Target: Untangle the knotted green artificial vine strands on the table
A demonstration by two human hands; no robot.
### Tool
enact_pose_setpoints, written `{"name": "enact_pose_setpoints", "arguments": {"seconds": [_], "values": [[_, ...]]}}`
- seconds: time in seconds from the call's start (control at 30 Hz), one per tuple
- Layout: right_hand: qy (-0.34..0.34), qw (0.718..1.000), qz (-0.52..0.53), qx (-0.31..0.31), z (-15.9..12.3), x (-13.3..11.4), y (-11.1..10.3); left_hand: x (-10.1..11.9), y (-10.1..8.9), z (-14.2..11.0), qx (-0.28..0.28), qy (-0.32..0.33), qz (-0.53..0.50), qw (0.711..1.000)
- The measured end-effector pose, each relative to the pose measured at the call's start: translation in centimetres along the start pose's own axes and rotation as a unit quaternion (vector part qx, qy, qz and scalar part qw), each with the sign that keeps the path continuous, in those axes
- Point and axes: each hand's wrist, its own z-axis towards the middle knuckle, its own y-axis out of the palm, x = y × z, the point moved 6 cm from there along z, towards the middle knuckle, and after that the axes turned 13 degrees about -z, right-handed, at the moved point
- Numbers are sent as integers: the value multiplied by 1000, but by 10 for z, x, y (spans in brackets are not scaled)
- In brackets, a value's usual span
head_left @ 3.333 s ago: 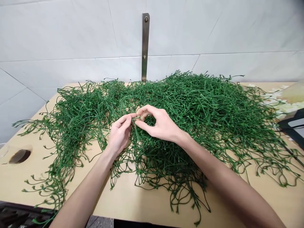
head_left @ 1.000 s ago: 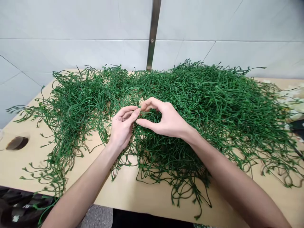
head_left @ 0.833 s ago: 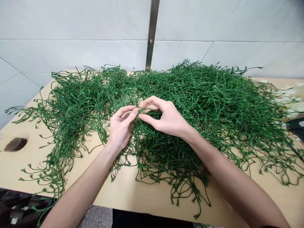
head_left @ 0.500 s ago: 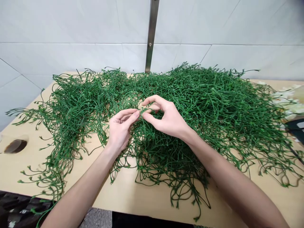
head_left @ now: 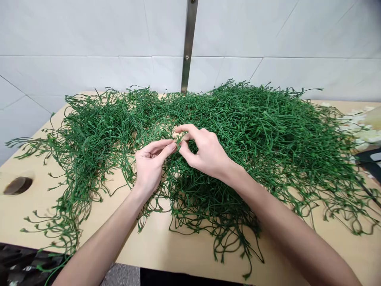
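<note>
A large tangle of thin green plastic plant stems (head_left: 258, 127) with small forked tips spreads over the table. At its middle, my left hand (head_left: 149, 163) pinches a thin green stem (head_left: 178, 138) between thumb and forefinger. From the right, my right hand (head_left: 206, 153) meets it, its thumb and a finger closed on the same small spot while the forefinger arches above. The fingertips of both hands nearly touch. Most of the held piece is too small or hidden behind the fingers to make out.
The pale wooden table (head_left: 166, 250) has a round dark hole (head_left: 18, 185) at left. A metal strip (head_left: 188, 47) stands against the tiled wall (head_left: 89, 31). White flowers (head_left: 364, 133) and a black object (head_left: 370, 161) lie at right. Dark items (head_left: 24, 264) sit below the table's left edge.
Both hands have stayed close together at the same spot. My right thumb and finger have closed in on the held stem, where they were wider apart a second ago. The view has tilted slightly.
</note>
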Motion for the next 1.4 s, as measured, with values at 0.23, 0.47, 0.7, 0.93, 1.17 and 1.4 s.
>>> {"name": "enact_pose_setpoints", "arguments": {"seconds": [0.23,0.47,0.7,0.93,1.17,1.4], "values": [[-86,990,-110,-29,-1,-9,9,-3,-1,-2,-17,34,52,998],[-88,995,12,-48,-1,-5,8,-5,2,-2,-21,-14,9,1000],[-83,984,139,-70,2,0,9,-13,3,5,1,-138,-89,986],[-68,983,152,-81,1,2,10,-17,-1,4,-1,-154,-66,986],[-53,984,159,-57,2,5,1,-13,-15,14,58,-115,-62,990],[-1,999,49,12,2,0,-9,-2,-8,9,48,-46,-37,997]]}}
